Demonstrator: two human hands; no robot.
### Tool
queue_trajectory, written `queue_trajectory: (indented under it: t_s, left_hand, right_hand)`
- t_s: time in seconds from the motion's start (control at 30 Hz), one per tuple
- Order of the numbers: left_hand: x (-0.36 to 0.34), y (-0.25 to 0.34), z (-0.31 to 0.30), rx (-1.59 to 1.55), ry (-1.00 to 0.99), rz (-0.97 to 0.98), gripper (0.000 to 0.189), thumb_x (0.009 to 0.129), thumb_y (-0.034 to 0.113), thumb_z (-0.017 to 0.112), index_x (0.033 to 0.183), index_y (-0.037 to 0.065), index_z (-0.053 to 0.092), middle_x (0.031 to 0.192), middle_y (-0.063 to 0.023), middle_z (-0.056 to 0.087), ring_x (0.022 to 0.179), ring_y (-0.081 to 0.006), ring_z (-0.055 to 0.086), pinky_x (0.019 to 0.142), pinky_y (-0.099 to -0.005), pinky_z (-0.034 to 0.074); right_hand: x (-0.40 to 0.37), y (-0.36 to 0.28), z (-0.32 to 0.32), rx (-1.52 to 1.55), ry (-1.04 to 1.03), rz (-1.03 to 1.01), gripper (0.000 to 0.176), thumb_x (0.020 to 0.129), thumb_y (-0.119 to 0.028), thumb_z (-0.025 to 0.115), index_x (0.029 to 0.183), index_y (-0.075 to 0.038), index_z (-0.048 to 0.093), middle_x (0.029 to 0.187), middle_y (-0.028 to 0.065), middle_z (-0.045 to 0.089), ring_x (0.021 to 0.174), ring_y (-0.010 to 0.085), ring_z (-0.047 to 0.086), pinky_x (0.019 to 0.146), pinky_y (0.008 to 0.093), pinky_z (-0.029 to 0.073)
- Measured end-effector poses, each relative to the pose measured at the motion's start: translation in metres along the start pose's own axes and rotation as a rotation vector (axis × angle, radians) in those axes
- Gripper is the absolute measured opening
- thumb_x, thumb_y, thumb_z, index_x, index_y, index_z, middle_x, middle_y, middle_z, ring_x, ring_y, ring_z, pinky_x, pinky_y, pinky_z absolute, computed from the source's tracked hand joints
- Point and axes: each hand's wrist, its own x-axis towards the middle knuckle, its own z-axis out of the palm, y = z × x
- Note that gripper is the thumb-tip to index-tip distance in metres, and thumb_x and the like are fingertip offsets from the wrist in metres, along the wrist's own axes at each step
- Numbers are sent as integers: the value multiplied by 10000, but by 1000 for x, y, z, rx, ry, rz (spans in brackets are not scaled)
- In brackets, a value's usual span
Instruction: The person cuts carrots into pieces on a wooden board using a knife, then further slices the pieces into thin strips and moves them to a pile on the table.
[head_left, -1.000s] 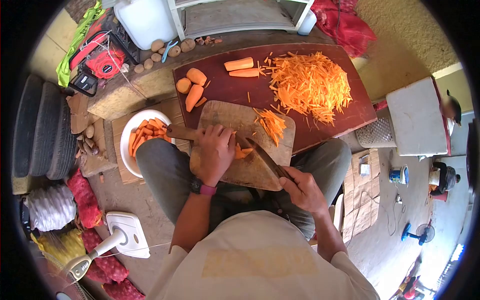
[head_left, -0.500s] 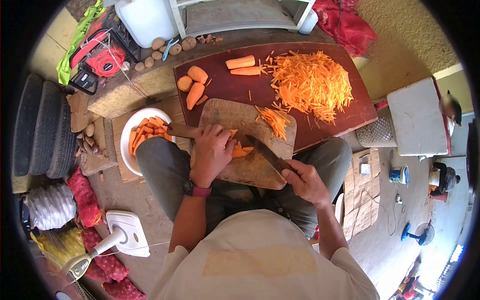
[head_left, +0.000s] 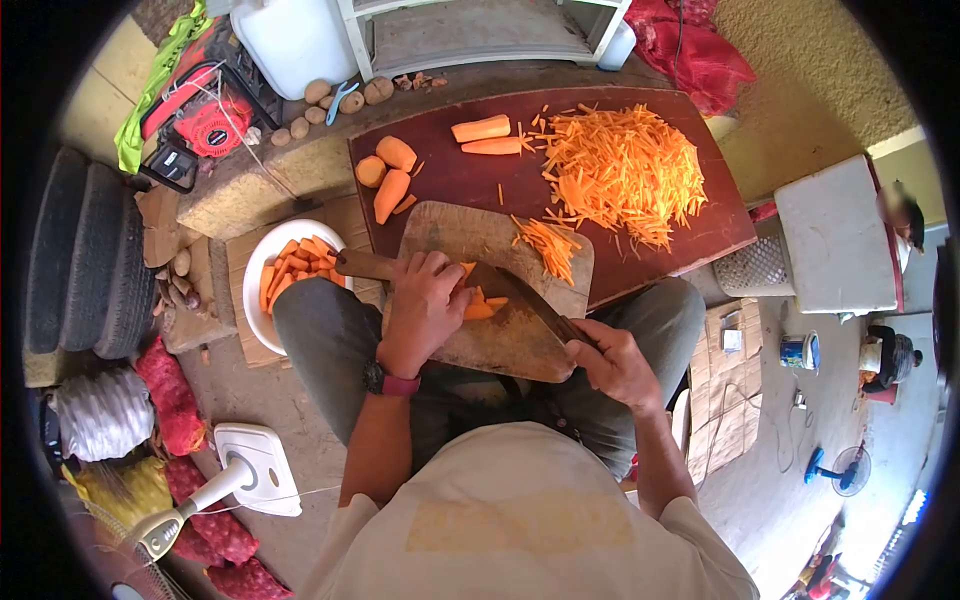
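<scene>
A wooden cutting board point(head_left: 490, 345) with a handle lies across my lap and the red table edge. My right hand point(head_left: 612, 365) is closed round the handle of a knife point(head_left: 535, 305), whose blade slants over the board. On the board's left part, my left hand point(head_left: 430, 298) presses carrot, its fingers bent and close together. Orange carrot pieces point(head_left: 482, 307) show beside its fingertips. A small bunch of carrot strips point(head_left: 547, 247) rests at the board's upper right. Beyond it, a large heap of shredded carrot point(head_left: 625, 175) covers part of the red table point(head_left: 450, 180).
A white bowl point(head_left: 252, 290) of carrot sticks stands left of my knee. Peeled carrots point(head_left: 396, 152) lie on the table's left, two more point(head_left: 482, 128) near its back. Potatoes point(head_left: 378, 90) line the ledge. A white box point(head_left: 835, 240) is at right, a person point(head_left: 890, 358) far right.
The knife blade has shifted slightly relative to the carrot pieces. Both hands stay in nearly the same places, with their grips unchanged.
</scene>
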Motion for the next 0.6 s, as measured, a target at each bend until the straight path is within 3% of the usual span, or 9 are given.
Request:
queue_trajectory:
  t_s: [0.17, 0.27, 0.37, 0.47, 0.5, 0.57, 0.6]
  left_hand:
    - [-1, 0, 0, -114, -27, -61, 245, 881, 171, 870, 1077, 46, 790, 1091, -103, 659, 1097, -347, 649, 1029, -496, 487]
    - [0, 1, -2, -152, -74, -96, 276, 877, 178, 875, 1108, 51, 791, 1109, -107, 658, 1109, -347, 653, 1033, -498, 490]
    - [-3, -7, 2, -130, -34, -29, 310, 875, 197, 882, 1131, 51, 788, 1115, -108, 655, 1104, -342, 655, 1045, -503, 484]
    - [-4, -12, 3, -134, -75, -39, 343, 873, 216, 888, 1158, 54, 789, 1127, -106, 661, 1107, -335, 662, 1068, -505, 471]
    - [-3, -12, 1, -126, -67, -10, 352, 870, 200, 893, 1162, 34, 786, 1126, -121, 673, 1088, -347, 671, 1034, -492, 494]
    - [-1, -10, -6, -110, -55, 49, 370, 865, 168, 904, 1168, -4, 781, 1124, -152, 696, 1050, -370, 689, 966, -465, 540]
    - [-2, -12, -6, -163, -82, 11, 380, 863, 190, 904, 1176, 11, 783, 1127, -141, 690, 1076, -361, 682, 1000, -474, 518]
  right_hand:
    - [23, -2, -21, -29, 8, 83, 314, 1131, -184, 670, 1329, 48, 741, 825, 55, 713, 737, 133, 688, 677, 356, 573]
    - [59, 14, -45, -30, 55, 45, 287, 1143, -221, 651, 1269, 6, 773, 744, -31, 603, 554, 46, 536, 514, 257, 438]
    - [88, 28, -71, -145, 226, -92, 282, 1122, -200, 683, 1215, 55, 759, 757, 16, 611, 677, 119, 566, 621, 347, 489]
    - [110, 55, -96, -261, 338, -139, 271, 1117, -201, 695, 1194, 49, 763, 754, 7, 588, 681, 119, 517, 619, 343, 464]
    - [109, 54, -99, -272, 348, -61, 264, 1105, -184, 712, 1220, 50, 757, 753, 14, 583, 688, 122, 510, 627, 341, 466]
    - [95, 39, -87, -174, 370, -73, 261, 1097, -166, 719, 1235, 52, 754, 763, 25, 598, 689, 120, 519, 631, 337, 473]
    - [86, 30, -78, -124, 382, -78, 260, 1094, -157, 722, 1243, 54, 752, 768, 31, 606, 690, 119, 524, 633, 335, 477]
